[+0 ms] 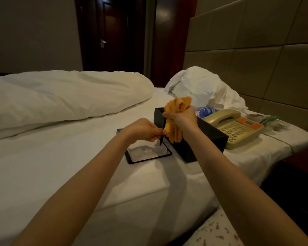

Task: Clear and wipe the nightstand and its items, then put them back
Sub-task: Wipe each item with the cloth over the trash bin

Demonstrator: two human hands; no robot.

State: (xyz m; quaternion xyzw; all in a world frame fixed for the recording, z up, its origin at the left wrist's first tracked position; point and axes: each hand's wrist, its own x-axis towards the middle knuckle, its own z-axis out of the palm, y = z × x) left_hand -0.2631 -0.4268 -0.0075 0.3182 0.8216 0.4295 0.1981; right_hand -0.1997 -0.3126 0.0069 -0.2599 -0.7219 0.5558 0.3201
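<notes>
Both hands work close together above the white bed sheet, a little right of the picture's centre. The right hand is clenched around a bunched orange cloth, fingers curled tight. One tuft of cloth sticks out of the fist toward twelve o'clock and a longer fold hangs toward six. A thin dark pen runs down through that fold. The left hand, at about eight o'clock from the right one, pinches the pen between thumb and fingertips just where the cloth ends, the other fingers tucked in (how many touch the pen I cannot tell).

The pen's lower tip points down at a black folder lying open on the sheet with a pale notepad page in it; whether the tip touches the page is unclear. Directly behind the hands sits a long black box, set at an angle. At three o'clock from the box lies a cream telephone with an orange panel, and a water bottle lies on its side just beyond the box — at one o'clock from the right hand. Some small packets lie past the telephone.

A rolled duvet lies at ten o'clock, a crumpled pillow at one. A pale speckled top shows at five o'clock, at the frame's lower edge.
</notes>
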